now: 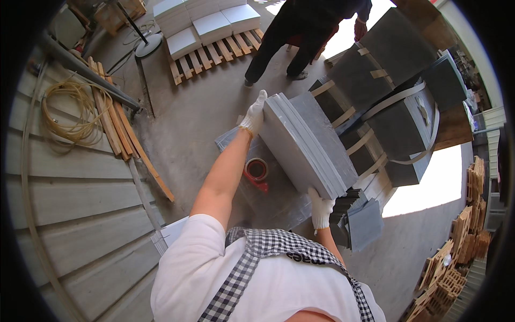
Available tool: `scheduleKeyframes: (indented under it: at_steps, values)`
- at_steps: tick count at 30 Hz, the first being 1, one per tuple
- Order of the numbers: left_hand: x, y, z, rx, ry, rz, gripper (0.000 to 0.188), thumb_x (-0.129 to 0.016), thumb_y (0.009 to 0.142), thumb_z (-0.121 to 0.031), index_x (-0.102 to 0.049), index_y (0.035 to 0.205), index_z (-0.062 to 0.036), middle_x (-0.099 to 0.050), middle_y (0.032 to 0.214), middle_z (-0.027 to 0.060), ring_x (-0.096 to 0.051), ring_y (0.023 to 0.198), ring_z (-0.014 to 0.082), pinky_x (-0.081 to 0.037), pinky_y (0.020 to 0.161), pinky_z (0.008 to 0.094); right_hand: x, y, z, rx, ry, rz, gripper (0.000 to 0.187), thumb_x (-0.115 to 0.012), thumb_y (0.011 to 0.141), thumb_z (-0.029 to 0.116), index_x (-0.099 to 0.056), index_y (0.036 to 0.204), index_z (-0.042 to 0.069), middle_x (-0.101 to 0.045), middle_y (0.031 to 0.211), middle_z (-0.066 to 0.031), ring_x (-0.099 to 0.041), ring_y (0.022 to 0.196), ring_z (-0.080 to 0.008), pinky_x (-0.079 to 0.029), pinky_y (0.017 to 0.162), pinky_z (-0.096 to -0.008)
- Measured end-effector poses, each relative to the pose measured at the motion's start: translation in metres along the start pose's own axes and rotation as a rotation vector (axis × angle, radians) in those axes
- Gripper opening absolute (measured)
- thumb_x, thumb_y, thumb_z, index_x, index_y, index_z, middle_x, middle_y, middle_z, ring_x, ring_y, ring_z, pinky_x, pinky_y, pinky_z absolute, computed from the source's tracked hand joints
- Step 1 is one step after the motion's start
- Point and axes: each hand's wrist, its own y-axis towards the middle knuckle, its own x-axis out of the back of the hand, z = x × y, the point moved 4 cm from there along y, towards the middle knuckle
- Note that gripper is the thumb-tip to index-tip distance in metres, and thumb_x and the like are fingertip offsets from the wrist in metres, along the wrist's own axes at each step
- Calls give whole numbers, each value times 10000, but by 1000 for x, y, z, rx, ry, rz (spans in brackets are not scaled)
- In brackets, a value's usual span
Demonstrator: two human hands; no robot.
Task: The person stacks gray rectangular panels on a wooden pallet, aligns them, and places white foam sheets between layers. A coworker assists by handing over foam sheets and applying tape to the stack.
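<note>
A stack of flat grey panels point(292, 142) stands tilted in front of me, its layered edges facing up. My left hand point(255, 115), in a white glove, grips its far left end, with the fingers partly hidden. At the near right end my right hand point(322, 208), also gloved, holds the lower corner; its fingertips are mostly out of sight. Below the stack, a red tape dispenser point(256, 172) with a roll of tape lies near clear plastic sheeting point(295, 212).
Strapped bundles of dark panels point(370, 75) stand at the right, beside loose grey panels point(365, 224). A person in dark clothes point(289, 40) is beyond the stack. White boxes point(196, 27) sit on a wooden pallet point(214, 56). Wooden strips point(120, 129) and coiled hose point(70, 115) lie left.
</note>
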Motion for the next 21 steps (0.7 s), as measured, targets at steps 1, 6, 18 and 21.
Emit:
scheduleKeyframes:
  at_steps: [1,6,18,21]
  values:
    - [1,-2,-6,31,120,26,888,-362,952,-726,-565,1336,48,-587,1305,126,-507,1221,217,-359,1074,311,3,-1,4,28,124,-77,876,-812,742,135,-361,1483,10,-700,956,-127,-683,850,-260,-545,811,-369]
    - [21,24,9,36,160,195,1071,-234,875,-851,-505,1393,47,-558,1364,162,-469,1290,245,-318,1118,325,-2,-7,10,-296,117,64,960,-810,739,138,-258,1514,13,-695,949,-127,-674,833,-231,-548,794,-362]
    - [-19,-6,10,156,-237,18,695,-522,948,-619,-630,1275,-15,-632,1246,91,-563,1122,190,-414,1018,305,-11,3,-5,-493,-188,34,598,-865,716,311,-645,1143,-45,-693,1075,-186,-659,955,-327,-508,842,-426]
    - [-19,-6,4,164,-254,50,690,-518,952,-614,-627,1279,-17,-632,1248,82,-563,1125,191,-412,1024,312,-7,0,-14,-393,-210,25,635,-870,693,372,-661,1132,-37,-691,1110,-201,-668,1010,-343,-517,867,-423]
